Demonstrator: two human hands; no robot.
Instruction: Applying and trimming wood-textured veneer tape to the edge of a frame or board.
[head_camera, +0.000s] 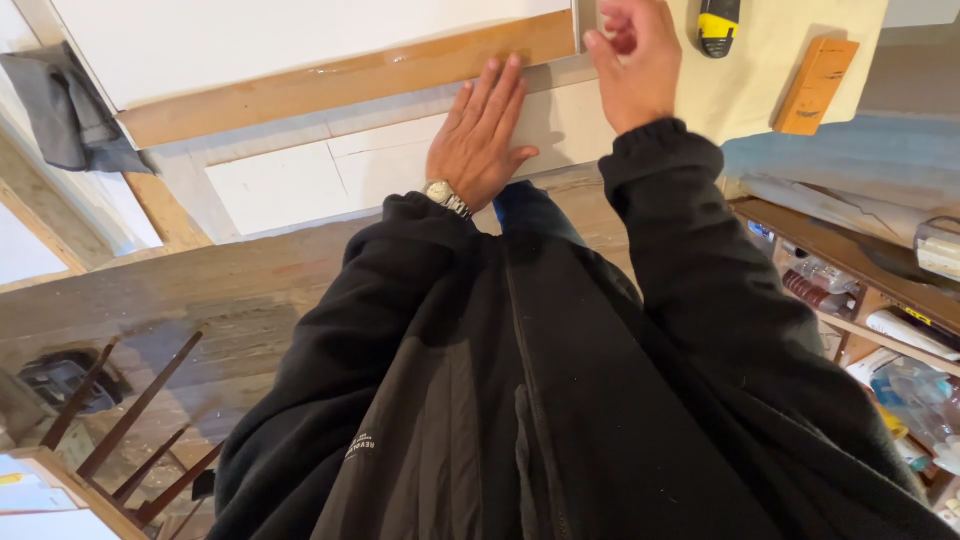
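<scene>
Nearest the camera, your black jacket (520, 400) fills the lower middle of the view, both sleeves running up toward twelve o'clock. At eight o'clock a dark wooden chair back (135, 440) stands on the plank floor (200, 290). At four o'clock, open shelves (860, 290) hold bottles and tubes, too jumbled to tell apart.

Further out, your left hand (480, 140) lies flat, palm down, fingers straight and close together, with a metal wristwatch (447, 197) at the cuff. The palm rests on the white panel (300, 180); the fingertips reach the pale wooden strip (340, 82), which runs from ten o'clock up toward twelve along the edge of a large white board (250, 40).

Just past it, at about one o'clock, your right hand (635, 60) is partly curled, thumb and fingers pinched on a small grey metal piece (586, 18) at the right end of the strip. The top edge of the view cuts that piece off, so you cannot tell what kind of piece it is.

Farthest, a yellow and black tool (718, 25) lies on a beige sheet (780, 60) just right of your right hand, and beyond it at two o'clock sits an orange wooden block (816, 85). At ten o'clock a grey cloth (65, 110) hangs over a beam.
</scene>
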